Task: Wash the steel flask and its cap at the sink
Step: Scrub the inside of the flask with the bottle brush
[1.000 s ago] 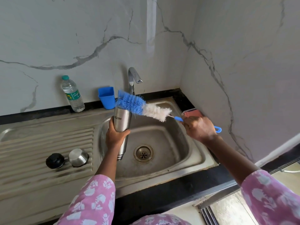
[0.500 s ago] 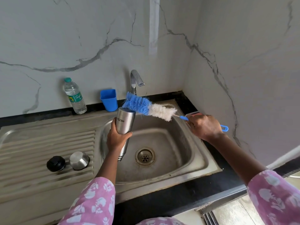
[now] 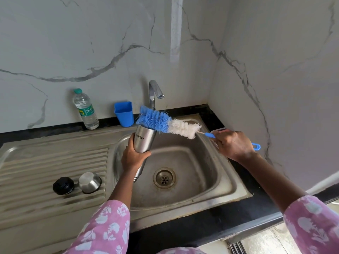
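My left hand (image 3: 133, 157) grips the steel flask (image 3: 144, 142) around its middle and holds it upright over the left side of the sink basin (image 3: 198, 162). My right hand (image 3: 233, 145) holds the blue handle of a bottle brush (image 3: 168, 123). The brush's blue bristle tip lies across the flask's open mouth and its white part sticks out to the right. On the ribbed drainboard (image 3: 45, 173) at the left lie a black inner stopper (image 3: 63, 185) and a steel cap (image 3: 89, 182), side by side.
The tap (image 3: 154, 92) stands behind the basin with no water running. A blue plastic cup (image 3: 124, 114) and a clear water bottle (image 3: 85, 109) stand against the marble back wall. A pink-and-white object (image 3: 219, 130) lies on the sink's right rim. The side wall is close on the right.
The flask and brush have stayed together over the basin. The brush's blue tip has shifted slightly against the flask mouth. The camera has tilted a little; caps unmoved.
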